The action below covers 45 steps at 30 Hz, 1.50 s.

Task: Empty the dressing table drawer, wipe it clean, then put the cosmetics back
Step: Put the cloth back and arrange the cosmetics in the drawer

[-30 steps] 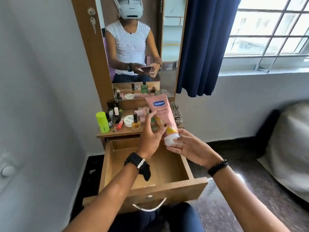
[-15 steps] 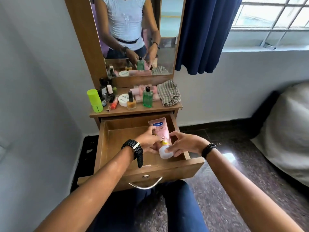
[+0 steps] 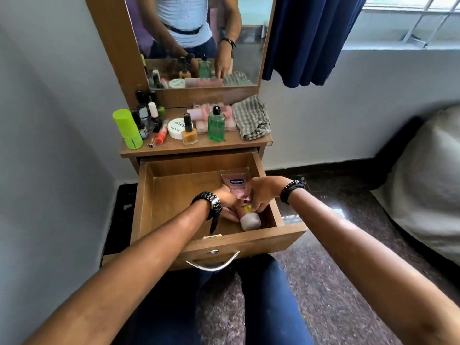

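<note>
The wooden drawer (image 3: 174,195) of the dressing table stands pulled out. A pink Vaseline tube (image 3: 239,192) with a white cap lies in its right half, cap toward me. My left hand (image 3: 227,204) and my right hand (image 3: 263,195) both grip the tube's middle, low inside the drawer. On the table top (image 3: 199,145) stand a lime green container (image 3: 128,129), several nail polish bottles (image 3: 189,131), a white round jar (image 3: 176,128), a green bottle (image 3: 216,125), pink items (image 3: 202,113) and a checked cloth (image 3: 251,118).
A mirror (image 3: 199,33) rises behind the table top. A blue curtain (image 3: 311,38) hangs to the right under a window. A white wall stands close on the left. A pale cushion or bed (image 3: 428,183) lies at the right on the dark speckled floor.
Both hands brought the pink tube from in front of the mirror down into the drawer's right side. The camera tilted downward with them.
</note>
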Each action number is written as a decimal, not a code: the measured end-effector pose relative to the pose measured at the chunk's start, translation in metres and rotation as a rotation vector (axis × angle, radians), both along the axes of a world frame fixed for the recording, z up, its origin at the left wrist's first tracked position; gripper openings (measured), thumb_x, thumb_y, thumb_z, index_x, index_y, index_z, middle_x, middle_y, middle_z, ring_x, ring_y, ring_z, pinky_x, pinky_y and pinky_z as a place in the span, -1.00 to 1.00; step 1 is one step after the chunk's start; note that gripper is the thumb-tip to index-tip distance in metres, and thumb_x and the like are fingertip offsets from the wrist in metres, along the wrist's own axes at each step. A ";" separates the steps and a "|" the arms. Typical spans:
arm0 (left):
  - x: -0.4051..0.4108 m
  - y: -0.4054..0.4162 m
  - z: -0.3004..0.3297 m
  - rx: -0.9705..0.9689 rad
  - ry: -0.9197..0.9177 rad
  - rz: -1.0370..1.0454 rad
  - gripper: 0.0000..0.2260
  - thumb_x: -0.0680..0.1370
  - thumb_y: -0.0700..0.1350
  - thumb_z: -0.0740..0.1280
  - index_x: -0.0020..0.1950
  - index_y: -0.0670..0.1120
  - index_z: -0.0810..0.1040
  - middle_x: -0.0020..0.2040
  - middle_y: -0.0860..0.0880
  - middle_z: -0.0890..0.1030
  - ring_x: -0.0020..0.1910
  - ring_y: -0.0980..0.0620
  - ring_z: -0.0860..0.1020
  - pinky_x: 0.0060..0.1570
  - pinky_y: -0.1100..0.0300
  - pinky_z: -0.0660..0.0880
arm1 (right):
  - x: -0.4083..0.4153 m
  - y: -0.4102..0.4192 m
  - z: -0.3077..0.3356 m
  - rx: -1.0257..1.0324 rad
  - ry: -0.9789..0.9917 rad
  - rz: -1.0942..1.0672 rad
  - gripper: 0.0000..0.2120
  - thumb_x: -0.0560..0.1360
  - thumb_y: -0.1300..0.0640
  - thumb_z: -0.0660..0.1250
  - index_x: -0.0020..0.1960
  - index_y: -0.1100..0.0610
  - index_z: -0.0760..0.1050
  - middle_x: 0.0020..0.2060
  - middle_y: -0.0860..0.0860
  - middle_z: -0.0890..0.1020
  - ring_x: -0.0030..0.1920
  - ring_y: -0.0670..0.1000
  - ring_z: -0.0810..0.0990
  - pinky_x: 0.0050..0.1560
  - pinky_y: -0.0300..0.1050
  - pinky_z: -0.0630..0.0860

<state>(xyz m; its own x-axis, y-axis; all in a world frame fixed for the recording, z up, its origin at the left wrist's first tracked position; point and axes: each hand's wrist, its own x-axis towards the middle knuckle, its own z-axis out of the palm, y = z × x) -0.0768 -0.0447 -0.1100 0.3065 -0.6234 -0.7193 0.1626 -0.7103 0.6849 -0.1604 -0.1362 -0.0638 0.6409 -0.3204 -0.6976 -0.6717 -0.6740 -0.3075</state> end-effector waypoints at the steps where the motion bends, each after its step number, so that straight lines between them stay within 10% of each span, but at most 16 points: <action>1: -0.002 -0.001 -0.001 0.000 0.016 -0.021 -0.61 0.55 -0.22 0.28 0.34 -0.24 0.28 0.18 -0.28 0.54 0.05 -0.21 0.59 -0.11 -0.03 0.61 | 0.002 -0.001 0.001 -0.090 0.005 0.071 -0.69 0.45 0.28 0.38 0.19 0.27 0.51 -0.02 0.11 0.66 -0.14 -0.03 0.66 -0.12 -0.23 0.60; 9: -0.016 -0.005 -0.011 -0.033 0.078 0.019 -0.57 0.53 -0.33 0.28 0.36 -0.27 0.24 0.26 -0.31 0.47 0.23 -0.26 0.49 0.19 -0.11 0.48 | 0.004 0.001 0.000 -0.352 -0.113 0.285 -0.70 0.47 0.15 0.37 0.19 0.18 0.52 -0.07 0.12 0.61 -0.06 0.05 0.51 -0.17 -0.20 0.38; 16: -0.011 -0.001 -0.012 -0.059 0.017 -0.030 -0.54 0.50 -0.26 0.36 0.35 -0.25 0.27 0.16 -0.27 0.54 -0.12 -0.12 0.61 -0.23 0.06 0.63 | 0.000 -0.002 -0.008 -0.378 -0.168 0.259 -0.73 0.48 0.09 0.34 0.11 0.22 0.58 0.00 0.11 0.64 -0.05 0.07 0.56 -0.19 -0.23 0.40; 23: 0.005 0.017 0.012 -0.080 -0.112 -0.117 -0.87 0.57 -0.29 0.20 -0.14 -0.11 0.40 -0.21 -0.12 0.47 -0.33 -0.01 0.47 -0.27 0.18 0.60 | -0.024 -0.003 0.000 -0.172 -0.475 -0.035 -0.79 0.41 0.33 0.41 0.05 0.29 0.61 -0.03 0.13 0.68 -0.01 0.05 0.64 -0.01 -0.31 0.55; 35: 0.071 0.041 0.088 -0.512 -1.137 0.377 -0.77 0.48 -0.20 0.39 0.11 -0.17 0.48 -0.12 -0.10 0.53 -0.15 0.01 0.50 -0.17 0.27 0.48 | 0.028 0.004 0.043 0.009 -1.041 -0.488 -0.76 0.41 0.27 0.43 0.07 0.15 0.56 -0.13 0.00 0.62 -0.16 -0.02 0.61 -0.05 -0.13 0.59; 40: 0.093 0.028 0.102 -0.343 -1.521 0.218 -0.63 0.51 -0.13 0.34 0.31 -0.11 0.41 0.25 -0.12 0.40 0.22 -0.11 0.36 0.15 0.11 0.35 | 0.067 0.000 0.059 -0.153 -1.171 -0.475 -0.57 0.44 0.25 0.40 0.29 0.09 0.46 -0.01 -0.04 0.56 -0.09 -0.12 0.54 -0.18 -0.50 0.43; 45: 0.109 0.020 0.101 -0.356 -1.528 0.074 -0.71 0.56 -0.18 0.26 0.28 -0.15 0.46 0.19 -0.14 0.52 0.17 -0.12 0.41 0.16 0.09 0.34 | 0.086 -0.004 0.052 -0.289 -1.107 -0.387 -0.54 0.48 0.19 0.37 0.36 0.08 0.41 0.20 0.08 0.55 0.17 0.02 0.53 0.13 -0.22 0.39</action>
<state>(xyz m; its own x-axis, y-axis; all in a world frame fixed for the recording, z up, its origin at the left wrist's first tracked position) 0.0326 -0.0245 -0.0088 0.6153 -0.6378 0.4632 -0.7882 -0.5050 0.3516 -0.0745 -0.1407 -0.0116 0.6731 -0.6770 0.2976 -0.3126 -0.6251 -0.7152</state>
